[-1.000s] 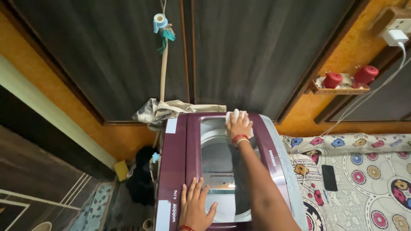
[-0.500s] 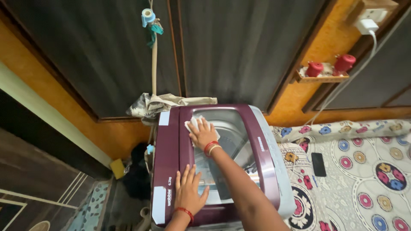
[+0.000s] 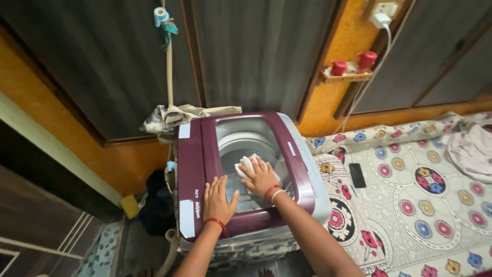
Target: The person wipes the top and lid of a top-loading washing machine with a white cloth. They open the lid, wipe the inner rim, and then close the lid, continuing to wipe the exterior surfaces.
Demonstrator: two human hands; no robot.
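Dark wall panels behind a maroon top-load washing machine (image 3: pixel 241 174).
Right hand (image 3: pixel 260 177) presses white cloth (image 3: pixel 245 165) flat-fingered on glass lid (image 3: pixel 246 154); left hand (image 3: pixel 219 197), open, braces it.

Warm, even indoor light, faint glare, perhaps slight wide-angle bending at edges.

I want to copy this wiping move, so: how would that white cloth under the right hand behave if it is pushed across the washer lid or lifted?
The white cloth looks bunched and folded under the right hand, so it is probably soft and floppy and would droop if lifted. It seems light. On the smooth glass lid it would likely slide easily, though it may bunch up.
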